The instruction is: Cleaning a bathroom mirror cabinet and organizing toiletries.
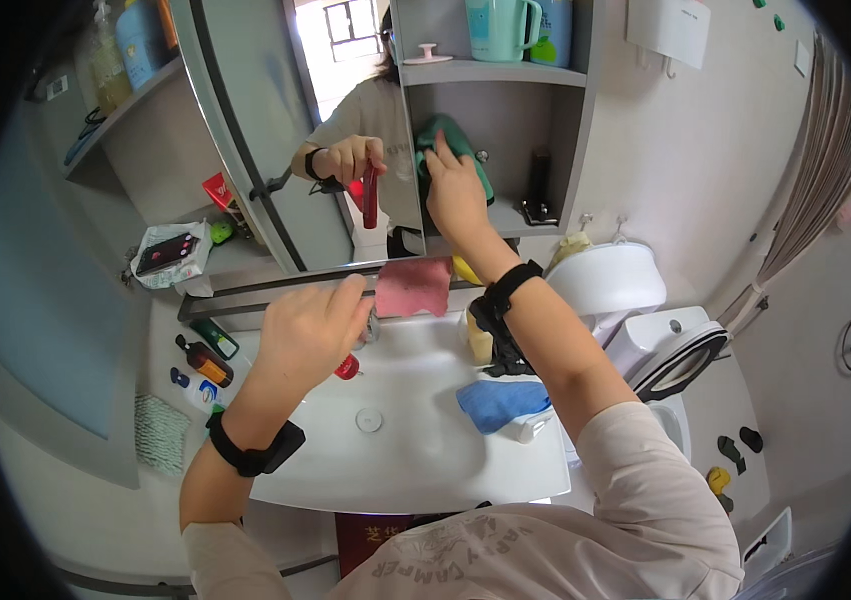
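My left hand is closed above the sink's left part, its fingertips mostly hidden from above. A slim red tube-like item shows below it; the mirror reflects that hand gripping the item upright. My right hand reaches into the open cabinet compartment, with its fingers over a green cloth against the back and left side. A black upright object stands to the right of the cloth on the compartment floor. Its exact kind is unclear.
Below lies a white sink with a blue cloth on its right rim. A pink cloth hangs behind the faucet. Several bottles, including a brown pump bottle, stand left. A turquoise pitcher sits on the upper shelf.
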